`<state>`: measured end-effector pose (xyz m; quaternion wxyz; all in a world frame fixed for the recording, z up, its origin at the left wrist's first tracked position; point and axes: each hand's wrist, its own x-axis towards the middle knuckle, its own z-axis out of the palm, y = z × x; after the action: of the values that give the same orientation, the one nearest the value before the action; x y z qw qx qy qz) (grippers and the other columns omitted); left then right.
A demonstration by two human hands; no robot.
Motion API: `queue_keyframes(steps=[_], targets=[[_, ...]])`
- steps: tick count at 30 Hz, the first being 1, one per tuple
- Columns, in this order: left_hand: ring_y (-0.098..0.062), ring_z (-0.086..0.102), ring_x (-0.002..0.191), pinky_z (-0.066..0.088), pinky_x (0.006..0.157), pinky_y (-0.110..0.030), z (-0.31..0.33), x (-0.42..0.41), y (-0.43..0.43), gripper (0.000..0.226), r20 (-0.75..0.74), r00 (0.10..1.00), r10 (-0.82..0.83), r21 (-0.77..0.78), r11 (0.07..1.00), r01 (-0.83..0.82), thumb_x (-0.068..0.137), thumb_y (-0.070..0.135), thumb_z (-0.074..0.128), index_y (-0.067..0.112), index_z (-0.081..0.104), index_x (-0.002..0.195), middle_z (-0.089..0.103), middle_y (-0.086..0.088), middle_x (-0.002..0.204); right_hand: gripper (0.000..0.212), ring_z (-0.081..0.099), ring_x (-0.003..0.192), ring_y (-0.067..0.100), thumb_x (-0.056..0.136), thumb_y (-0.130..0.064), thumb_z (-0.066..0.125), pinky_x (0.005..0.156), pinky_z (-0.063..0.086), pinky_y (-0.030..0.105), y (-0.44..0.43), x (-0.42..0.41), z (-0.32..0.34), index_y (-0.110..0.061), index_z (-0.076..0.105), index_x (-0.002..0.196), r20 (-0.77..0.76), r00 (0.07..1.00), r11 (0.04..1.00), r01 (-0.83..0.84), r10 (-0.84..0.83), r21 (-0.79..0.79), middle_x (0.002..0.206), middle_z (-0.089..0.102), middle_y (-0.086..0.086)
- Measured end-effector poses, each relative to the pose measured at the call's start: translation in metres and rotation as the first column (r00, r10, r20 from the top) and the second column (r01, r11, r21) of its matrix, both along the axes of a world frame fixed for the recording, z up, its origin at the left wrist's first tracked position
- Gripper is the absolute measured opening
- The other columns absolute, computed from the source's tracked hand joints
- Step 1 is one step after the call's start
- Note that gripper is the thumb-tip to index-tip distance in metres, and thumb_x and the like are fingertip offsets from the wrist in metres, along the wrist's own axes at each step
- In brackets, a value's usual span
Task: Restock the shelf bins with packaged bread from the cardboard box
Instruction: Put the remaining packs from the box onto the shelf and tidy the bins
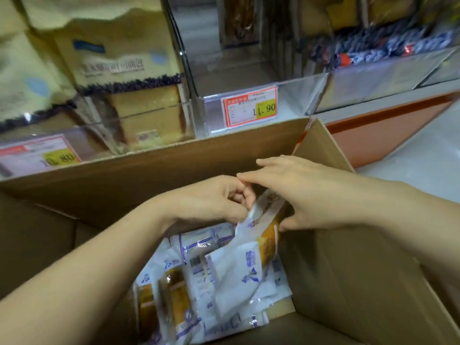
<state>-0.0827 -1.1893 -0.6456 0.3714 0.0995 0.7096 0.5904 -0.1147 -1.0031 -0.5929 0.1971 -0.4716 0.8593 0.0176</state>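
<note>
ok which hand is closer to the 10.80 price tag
Left. The left hand is below and right of the 10.80 price tag; the right hand is farther right.

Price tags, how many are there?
2. One price tag on the middle bin, the other price tag on the left bin. More may be hidden.
</note>
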Motion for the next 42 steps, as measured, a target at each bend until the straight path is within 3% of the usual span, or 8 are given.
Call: queue_keyframes(steps=[7,10,16,22,27,33,38,42], targets=[[-0.005,0.053,0.064,0.045,0.06,-0.013,0.043,-0.003,-0.017,0.023,-0.047,0.999,-0.022,0.051,0.998,0.024,0.08,-0.003,0.062,0.02,0.062,0.076,0.059,0.001,0.072,0.048,0.048,0.077,0.001,0.074,-0.038,0.075,0.071,0.043,0.024,0.002,-0.002,0.009,-0.029,0.055,0.117,0.076,0.997,0.976,0.05,-0.034,-0.212,0.089,0.05,-0.015],[-0.011,0.066,0.072,0.053,0.064,-0.018,0.05,0.002,-0.033,0.012,0.089,0.991,0.104,0.181,0.976,-0.119,0.077,0.0,0.06,0.009,0.058,0.086,0.07,-0.006,0.08,0.006,0.047,0.073,0.003,0.083,-0.03,0.068,0.07,0.044,0.026,0.003,-0.001,0.012,-0.026,0.064,0.084,0.056,0.998,0.961,0.008,0.008,-0.276,0.078,0.047,-0.013],[-0.017,0.069,0.085,0.056,0.074,-0.025,0.05,0.013,-0.048,0.012,0.043,0.978,0.206,0.172,0.962,-0.211,0.074,0.018,0.075,0.014,0.068,0.083,0.071,-0.009,0.09,0.007,0.048,0.08,0.005,0.091,-0.028,0.056,0.074,0.044,0.028,0.004,0.004,0.014,-0.027,0.055,0.085,0.034,0.999,0.949,0.008,0.003,-0.315,0.085,0.046,-0.014],[-0.019,0.054,0.122,0.043,0.102,-0.042,0.076,0.017,-0.068,0.1,-0.248,0.893,0.375,0.012,0.923,-0.385,0.05,0.087,0.064,0.025,0.056,0.129,0.057,-0.003,0.133,0.009,0.051,0.064,0.01,0.098,-0.031,0.043,0.058,0.037,0.03,0.016,0.012,0.036,-0.024,0.043,0.091,0.012,0.962,0.722,0.212,-0.272,-0.659,0.07,0.054,-0.008],[-0.025,0.049,0.129,0.043,0.102,-0.051,0.117,0.032,-0.021,0.107,-0.142,0.85,0.507,0.485,0.785,-0.386,0.046,0.086,0.059,0.026,0.05,0.134,0.054,-0.004,0.139,0.013,0.053,0.066,0.007,0.097,-0.018,0.049,0.059,0.036,0.017,0.014,0.024,0.053,-0.022,0.047,0.086,0.135,0.899,0.423,0.323,-0.416,-0.847,0.067,0.055,-0.006],[-0.015,0.059,0.116,0.047,0.098,-0.052,0.12,0.047,0.015,0.077,-0.304,0.712,0.633,0.343,0.77,-0.538,0.067,0.066,0.07,0.028,0.048,0.131,0.06,0.001,0.13,0.015,0.059,0.06,-0.003,0.099,-0.023,0.046,0.051,0.042,0.011,0.006,0.037,0.068,-0.026,0.049,0.084,0.479,0.784,0.19,0.58,-0.394,-0.793,0.067,0.06,-0.007],[-0.003,0.061,0.107,0.056,0.08,-0.025,0.126,0.046,0.019,0.049,-0.446,0.55,0.706,0.298,0.697,-0.653,0.08,0.021,0.071,0.032,0.047,0.122,0.063,0.01,0.118,0.018,0.061,0.094,0.002,0.097,-0.025,0.051,0.069,0.052,0.013,0.0,0.036,0.083,-0.028,0.048,0.114,0.564,0.773,0.123,0.615,-0.289,-0.779,0.104,0.061,-0.011],[0.01,0.059,0.095,0.053,0.075,-0.013,0.145,0.025,0.018,0.051,-0.564,0.373,0.737,0.328,0.615,-0.717,0.085,0.016,0.069,0.028,0.043,0.126,0.059,0.02,0.109,0.048,0.044,0.112,-0.006,0.091,-0.03,0.06,0.087,0.04,0.007,0.002,0.027,0.092,-0.031,0.042,0.135,0.295,0.874,0.341,0.433,-0.387,-0.835,0.125,0.047,-0.018]])
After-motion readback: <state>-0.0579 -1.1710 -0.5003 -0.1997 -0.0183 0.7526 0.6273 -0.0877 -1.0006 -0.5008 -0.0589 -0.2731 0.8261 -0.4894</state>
